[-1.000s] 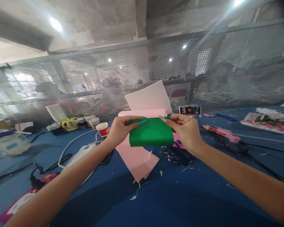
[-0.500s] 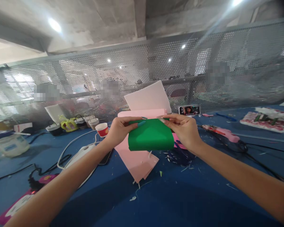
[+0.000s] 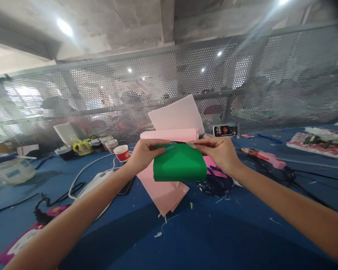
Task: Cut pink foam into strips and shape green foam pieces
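Note:
Between my hands a green sheet (image 3: 180, 165), which looks like paper or foam, bends over in a curve above the table. My left hand (image 3: 146, 153) pinches its upper left edge, thumb on the near side. At the upper right edge my right hand (image 3: 216, 152) holds it in a similar pinch. Pink sheets (image 3: 163, 197) lie below and behind the green one, partly covered by it. Farther back are a rolled pink sheet (image 3: 169, 135) and a pale sheet (image 3: 177, 114) standing at a slant.
A red-and-white paper cup (image 3: 121, 153) stands left of my left hand, near white cables. On the right lie a pink glue gun (image 3: 270, 159) and a propped phone (image 3: 224, 130). A magenta power strip (image 3: 19, 243) sits at lower left. Scraps litter the blue table (image 3: 214, 232).
The green sheet's lower curve sits slightly lower, and its upper edge has dipped a little between my fingers. Both hands keep their pinch in almost the same place.

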{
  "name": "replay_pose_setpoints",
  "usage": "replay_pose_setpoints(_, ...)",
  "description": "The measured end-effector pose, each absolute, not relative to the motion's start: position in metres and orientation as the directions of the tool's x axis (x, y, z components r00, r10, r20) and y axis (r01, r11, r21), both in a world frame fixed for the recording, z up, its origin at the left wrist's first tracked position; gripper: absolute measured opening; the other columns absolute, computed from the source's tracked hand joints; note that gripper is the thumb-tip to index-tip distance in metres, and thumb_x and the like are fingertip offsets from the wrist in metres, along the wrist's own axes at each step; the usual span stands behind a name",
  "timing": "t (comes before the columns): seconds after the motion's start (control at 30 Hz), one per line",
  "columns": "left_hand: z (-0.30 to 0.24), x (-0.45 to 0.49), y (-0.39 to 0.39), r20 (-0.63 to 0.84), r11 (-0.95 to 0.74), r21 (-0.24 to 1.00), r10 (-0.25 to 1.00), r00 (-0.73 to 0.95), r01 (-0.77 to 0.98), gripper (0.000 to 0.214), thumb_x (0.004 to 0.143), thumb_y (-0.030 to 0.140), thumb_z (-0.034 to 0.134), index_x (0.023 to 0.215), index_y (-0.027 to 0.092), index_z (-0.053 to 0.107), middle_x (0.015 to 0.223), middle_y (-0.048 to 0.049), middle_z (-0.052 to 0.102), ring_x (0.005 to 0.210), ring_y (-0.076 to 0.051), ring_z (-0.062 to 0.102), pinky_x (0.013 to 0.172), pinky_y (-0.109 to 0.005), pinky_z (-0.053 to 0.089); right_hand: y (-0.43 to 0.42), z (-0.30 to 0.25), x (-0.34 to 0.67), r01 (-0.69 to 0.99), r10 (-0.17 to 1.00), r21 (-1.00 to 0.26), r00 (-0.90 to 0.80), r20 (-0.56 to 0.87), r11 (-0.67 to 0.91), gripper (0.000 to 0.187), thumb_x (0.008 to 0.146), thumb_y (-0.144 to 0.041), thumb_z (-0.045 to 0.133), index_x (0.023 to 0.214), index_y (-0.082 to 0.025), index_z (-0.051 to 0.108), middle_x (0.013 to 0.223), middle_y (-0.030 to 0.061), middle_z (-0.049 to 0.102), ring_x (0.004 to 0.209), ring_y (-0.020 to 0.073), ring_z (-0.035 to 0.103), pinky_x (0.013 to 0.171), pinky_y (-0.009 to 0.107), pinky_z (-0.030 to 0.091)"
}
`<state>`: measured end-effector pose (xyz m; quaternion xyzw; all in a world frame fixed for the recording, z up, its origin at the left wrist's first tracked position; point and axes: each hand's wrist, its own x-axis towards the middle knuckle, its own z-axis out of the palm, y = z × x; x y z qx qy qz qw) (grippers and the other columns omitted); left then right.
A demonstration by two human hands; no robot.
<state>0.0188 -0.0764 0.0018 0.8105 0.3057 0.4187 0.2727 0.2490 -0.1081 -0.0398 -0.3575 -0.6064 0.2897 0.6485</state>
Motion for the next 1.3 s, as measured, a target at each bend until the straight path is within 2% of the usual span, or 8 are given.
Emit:
replay_pose_setpoints(0.23,0.004,0.018,-0.077,0.476,-0.657,0.674,0.735,0.482,0.337,0.025,0.075,0.019,0.063,0.098,0.022,0.071,0.101,-0.0047,0.071,0.094,-0.019,0.065,0.077,-0.029,0.053,-0.106,-0.043,0.249,0.047,0.827,-0.83,0.075,0.557,0.555,0.016,0.065,-0.027,0.075,0.081,-0.025,0.075,0.085,0.0011,0.074,0.079,0.0202,0.069,0.077,0.038,0.059)
replay_pose_setpoints(0.4,0.002,0.016,-0.074,0.484,-0.678,0.661,0.712,0.509,0.321,0.024,0.077,0.02,0.061,0.099,0.023,0.07,0.105,-0.0031,0.069,0.101,-0.019,0.062,0.086,-0.03,0.05,-0.108,-0.041,0.25,0.045,0.84,-0.844,0.077,0.536,0.535,0.015,0.065,-0.026,0.076,0.08,-0.025,0.075,0.083,0.001,0.074,0.076,0.0195,0.07,0.076,0.035,0.059)
replay_pose_setpoints(0.53,0.001,0.018,-0.076,0.508,-0.671,0.659,0.731,0.457,0.34,0.026,0.075,0.017,0.062,0.1,0.02,0.07,0.105,-0.0047,0.069,0.101,-0.02,0.063,0.087,-0.031,0.05,-0.108,-0.042,0.249,0.036,0.863,-0.868,0.094,0.495,0.494,0.017,0.064,-0.026,0.076,0.081,-0.023,0.075,0.083,0.0023,0.074,0.075,0.0209,0.07,0.076,0.036,0.059)
replay_pose_setpoints(0.73,-0.001,0.02,-0.079,0.522,-0.637,0.685,0.768,0.372,0.354,0.024,0.072,0.017,0.065,0.095,0.02,0.072,0.098,-0.0039,0.072,0.09,-0.02,0.065,0.077,-0.031,0.053,-0.107,-0.046,0.249,0.057,0.86,-0.866,0.103,0.5,0.496,0.023,0.064,-0.029,0.076,0.087,-0.024,0.074,0.086,0.0025,0.074,0.08,0.0224,0.069,0.079,0.038,0.057)
replay_pose_setpoints(0.9,-0.009,0.015,-0.066,0.471,-0.618,0.693,0.778,0.415,0.371,0.026,0.076,0.023,0.061,0.101,0.022,0.07,0.096,-0.0037,0.072,0.075,-0.016,0.066,0.063,-0.026,0.053,-0.103,-0.051,0.253,0.074,0.853,-0.858,0.092,0.514,0.509,0.02,0.064,-0.031,0.076,0.083,-0.025,0.075,0.087,0.0027,0.074,0.082,0.0236,0.069,0.081,0.039,0.056)
replay_pose_setpoints(1.0,-0.017,0.016,-0.059,0.458,-0.602,0.724,0.784,0.418,0.336,0.028,0.077,0.026,0.061,0.102,0.021,0.069,0.1,-0.0045,0.071,0.076,-0.015,0.065,0.061,-0.024,0.052,-0.1,-0.054,0.255,0.087,0.855,-0.859,0.083,0.512,0.505,0.021,0.063,-0.033,0.077,0.082,-0.024,0.075,0.085,0.0033,0.074,0.08,0.0239,0.069,0.079,0.039,0.057)
replay_pose_setpoints(1.13,-0.039,0.019,-0.047,0.359,-0.483,0.831,0.845,0.395,0.277,0.029,0.074,0.032,0.065,0.101,0.021,0.07,0.091,-0.0034,0.072,0.071,-0.014,0.064,0.059,-0.025,0.051,-0.096,-0.063,0.256,0.112,0.879,-0.88,0.07,0.471,0.462,0.022,0.061,-0.035,0.077,0.079,-0.022,0.075,0.082,0.0046,0.074,0.073,0.0217,0.069,0.07,0.035,0.057)
replay_pose_setpoints(1.3,-0.081,0.014,-0.031,0.178,-0.264,0.957,0.859,0.479,0.119,0.039,0.064,0.037,0.074,0.097,0.016,0.071,0.092,-0.0081,0.072,0.08,-0.018,0.066,0.073,-0.028,0.051,-0.089,-0.086,0.257,0.166,0.929,-0.917,0.011,0.369,0.362,0.025,0.058,-0.037,0.077,0.074,-0.019,0.075,0.069,0.0057,0.073,0.059,0.0191,0.066,0.051,0.03,0.053)
